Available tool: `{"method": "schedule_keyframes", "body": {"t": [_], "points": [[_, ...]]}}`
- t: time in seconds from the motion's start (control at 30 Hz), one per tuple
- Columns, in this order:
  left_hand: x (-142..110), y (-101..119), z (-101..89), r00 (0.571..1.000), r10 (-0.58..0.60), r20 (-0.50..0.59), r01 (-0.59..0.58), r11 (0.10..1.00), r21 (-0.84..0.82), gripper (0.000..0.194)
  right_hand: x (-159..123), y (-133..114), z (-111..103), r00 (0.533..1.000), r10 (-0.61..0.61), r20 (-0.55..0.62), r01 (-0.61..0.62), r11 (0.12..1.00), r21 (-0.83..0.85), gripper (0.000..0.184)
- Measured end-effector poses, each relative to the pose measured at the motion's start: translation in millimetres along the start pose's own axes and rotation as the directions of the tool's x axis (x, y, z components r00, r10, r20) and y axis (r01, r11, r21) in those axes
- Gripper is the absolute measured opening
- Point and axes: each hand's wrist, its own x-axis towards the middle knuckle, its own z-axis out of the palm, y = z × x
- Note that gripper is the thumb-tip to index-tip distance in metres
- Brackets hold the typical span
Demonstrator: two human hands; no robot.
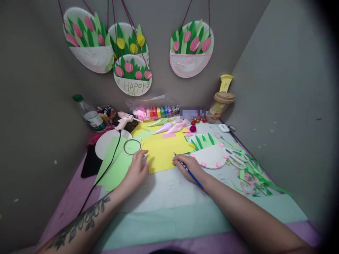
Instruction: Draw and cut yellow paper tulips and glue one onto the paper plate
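Note:
My right hand (188, 166) is closed on a blue pencil (191, 174), its tip resting at the right edge of a yellow paper sheet (164, 152). At the sheet's left edge lies my left hand (137, 167), fingers curled over a small round object that I cannot make out. A clear tape ring (132, 146) lies just beyond my left hand on green paper (116, 165). To the right of my right hand sits a paper-plate basket (210, 155) with green grass strips and pink dots.
White scissors (237, 157) and green and pink paper scraps (254, 178) lie at the right. A pink glue gun (124, 120) with its black cord (106, 169), a bottle (91, 116), paint pots (156, 112), paper cones and a jar (221, 104) line the back. Tulip plates hang on the wall.

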Motion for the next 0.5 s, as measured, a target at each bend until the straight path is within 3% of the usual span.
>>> {"method": "schedule_keyframes", "body": {"t": [0.1,0.17,0.3,0.5], "points": [[-7.0,3.5,-3.3,0.949,-0.301,0.088,0.314,0.909,-0.276,0.042,0.5,1.0,0.4,1.0,-0.009,-0.021,0.009,1.0,-0.021,0.016],[-9.4,10.8,-3.9,0.902,-0.397,0.17,0.432,0.814,-0.389,0.041,0.4,2.5,1.2,1.0,-0.017,-0.026,0.016,1.0,-0.026,0.016],[-6.3,25.1,0.5,0.878,-0.432,0.205,0.47,0.698,-0.54,0.041,-0.4,5.7,3.2,0.999,-0.035,-0.027,0.035,0.999,-0.023,0.017],[5.2,19.1,20.4,0.901,-0.37,0.227,0.434,0.789,-0.435,0.045,0.3,7.7,3.3,0.997,-0.082,0.003,0.082,0.996,-0.022,0.015]]}}
